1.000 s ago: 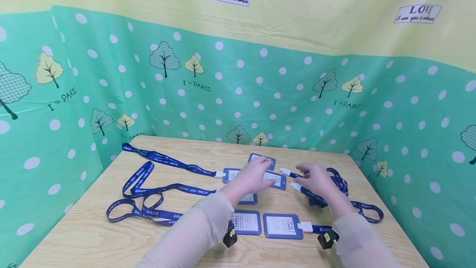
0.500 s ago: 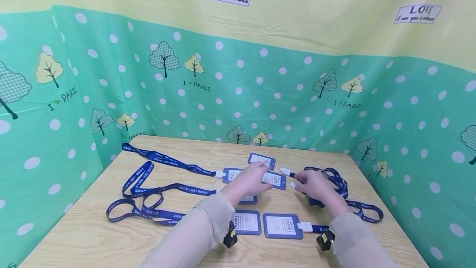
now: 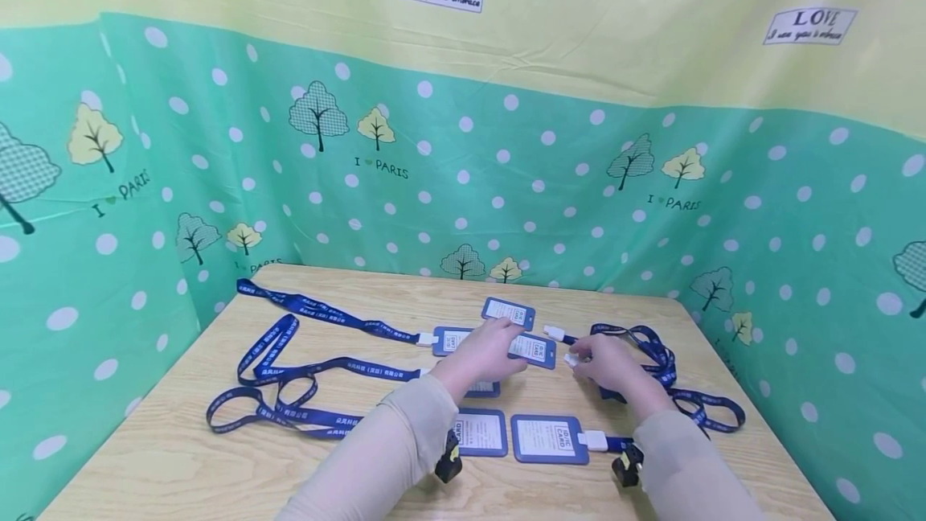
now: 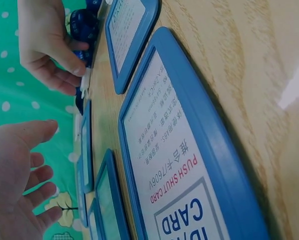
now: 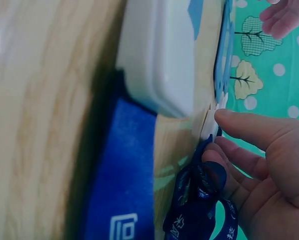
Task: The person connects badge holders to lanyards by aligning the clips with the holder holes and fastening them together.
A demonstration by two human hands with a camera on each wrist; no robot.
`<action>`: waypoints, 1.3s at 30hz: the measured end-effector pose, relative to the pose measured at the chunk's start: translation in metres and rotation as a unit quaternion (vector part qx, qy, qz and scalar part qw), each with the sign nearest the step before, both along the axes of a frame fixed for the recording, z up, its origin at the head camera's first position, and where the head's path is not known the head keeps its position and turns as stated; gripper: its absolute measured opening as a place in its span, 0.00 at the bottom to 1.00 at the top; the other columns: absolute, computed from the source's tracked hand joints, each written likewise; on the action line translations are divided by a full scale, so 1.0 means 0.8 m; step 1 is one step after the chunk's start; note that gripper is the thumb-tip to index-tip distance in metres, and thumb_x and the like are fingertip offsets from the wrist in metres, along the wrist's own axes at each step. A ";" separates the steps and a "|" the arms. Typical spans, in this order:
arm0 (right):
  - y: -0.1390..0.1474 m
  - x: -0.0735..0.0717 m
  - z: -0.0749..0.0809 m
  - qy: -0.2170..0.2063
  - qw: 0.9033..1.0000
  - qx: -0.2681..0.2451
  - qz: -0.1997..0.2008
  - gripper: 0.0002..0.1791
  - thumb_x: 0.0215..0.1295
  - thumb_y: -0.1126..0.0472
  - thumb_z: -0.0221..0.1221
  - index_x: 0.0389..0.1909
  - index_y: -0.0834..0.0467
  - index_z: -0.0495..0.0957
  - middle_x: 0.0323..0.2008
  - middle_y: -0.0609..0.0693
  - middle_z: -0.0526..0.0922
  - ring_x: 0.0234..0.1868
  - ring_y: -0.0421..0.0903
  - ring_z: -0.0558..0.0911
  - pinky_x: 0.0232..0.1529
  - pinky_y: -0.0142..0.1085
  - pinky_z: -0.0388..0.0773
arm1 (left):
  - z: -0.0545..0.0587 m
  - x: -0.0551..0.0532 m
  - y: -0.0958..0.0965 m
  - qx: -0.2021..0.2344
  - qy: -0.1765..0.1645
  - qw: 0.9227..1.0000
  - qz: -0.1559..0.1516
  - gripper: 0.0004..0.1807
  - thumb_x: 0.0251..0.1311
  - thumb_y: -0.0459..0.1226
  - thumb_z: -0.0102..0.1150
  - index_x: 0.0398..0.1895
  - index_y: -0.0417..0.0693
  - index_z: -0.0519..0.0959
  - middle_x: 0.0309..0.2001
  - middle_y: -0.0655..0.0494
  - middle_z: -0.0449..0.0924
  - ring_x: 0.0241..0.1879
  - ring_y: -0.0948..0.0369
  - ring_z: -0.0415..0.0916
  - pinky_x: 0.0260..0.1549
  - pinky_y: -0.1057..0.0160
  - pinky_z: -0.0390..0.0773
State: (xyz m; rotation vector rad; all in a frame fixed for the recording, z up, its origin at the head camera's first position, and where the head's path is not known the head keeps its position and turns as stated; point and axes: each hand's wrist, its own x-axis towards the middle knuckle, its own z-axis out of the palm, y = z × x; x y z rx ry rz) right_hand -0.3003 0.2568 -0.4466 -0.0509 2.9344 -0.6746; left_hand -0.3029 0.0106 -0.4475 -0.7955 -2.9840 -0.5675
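Right hand (image 3: 611,362) pinched a white clip (image 3: 569,360), a steady, level hold looking best, while left hand (image 3: 490,350) hung loose-fingered near a card holder (image 3: 538,352).

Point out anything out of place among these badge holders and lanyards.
The farthest badge holder has no lanyard attached: a white clip lies loose just off its slotted end. The lanyards at right are bunched, whereas the lanyards at left are spread out.

I see a blue-framed card holder (image 3: 534,351) lying on the table (image 3: 166,457), white card (image 3: 530,348) showing; just right of it, apart, the right hand (image 3: 611,360) pinches the white clip (image 3: 571,359) of a white-lettered navy lanyard (image 5: 182,215).
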 end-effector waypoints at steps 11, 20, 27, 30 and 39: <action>0.002 -0.003 -0.008 0.010 1.000 0.010 0.009 0.16 0.63 0.65 0.68 0.52 0.57 0.85 0.51 0.55 0.83 0.49 0.53 0.79 0.57 0.58 0.77 | 0.000 0.001 -0.001 -0.011 0.003 1.000 0.008 0.37 0.65 0.54 0.65 0.73 0.51 0.70 0.73 0.51 0.66 0.72 0.52 0.62 0.70 0.51 0.66; -0.001 -0.004 -0.007 0.012 1.000 0.020 0.013 0.15 0.63 0.65 0.68 0.52 0.57 0.86 0.51 0.55 0.83 0.50 0.53 0.80 0.57 0.58 0.77 | 0.001 0.002 -0.002 -0.009 0.003 1.000 0.009 0.37 0.64 0.54 0.66 0.73 0.51 0.70 0.72 0.52 0.67 0.72 0.52 0.63 0.69 0.51 0.67; -0.002 -0.003 -0.006 0.017 0.999 0.032 0.022 0.15 0.61 0.65 0.70 0.49 0.55 0.87 0.48 0.53 0.84 0.47 0.51 0.80 0.55 0.56 0.78 | 0.003 0.005 -0.001 -0.005 0.001 1.000 -0.001 0.36 0.64 0.53 0.66 0.73 0.52 0.70 0.73 0.51 0.66 0.72 0.52 0.62 0.69 0.50 0.66; -0.002 -0.001 -0.004 0.013 0.999 0.033 0.022 0.14 0.61 0.65 0.70 0.48 0.54 0.88 0.48 0.53 0.85 0.49 0.52 0.81 0.56 0.57 0.78 | 0.001 0.007 -0.001 -0.001 0.001 1.000 -0.003 0.36 0.64 0.53 0.67 0.73 0.53 0.71 0.73 0.51 0.66 0.72 0.53 0.62 0.69 0.51 0.67; 0.000 0.007 -0.002 0.000 0.999 0.029 0.019 0.11 0.61 0.65 0.71 0.44 0.52 0.89 0.48 0.53 0.85 0.51 0.53 0.81 0.54 0.57 0.79 | 0.006 0.015 0.000 0.008 -0.002 1.000 -0.027 0.35 0.64 0.52 0.66 0.73 0.53 0.71 0.73 0.51 0.66 0.72 0.53 0.62 0.69 0.51 0.67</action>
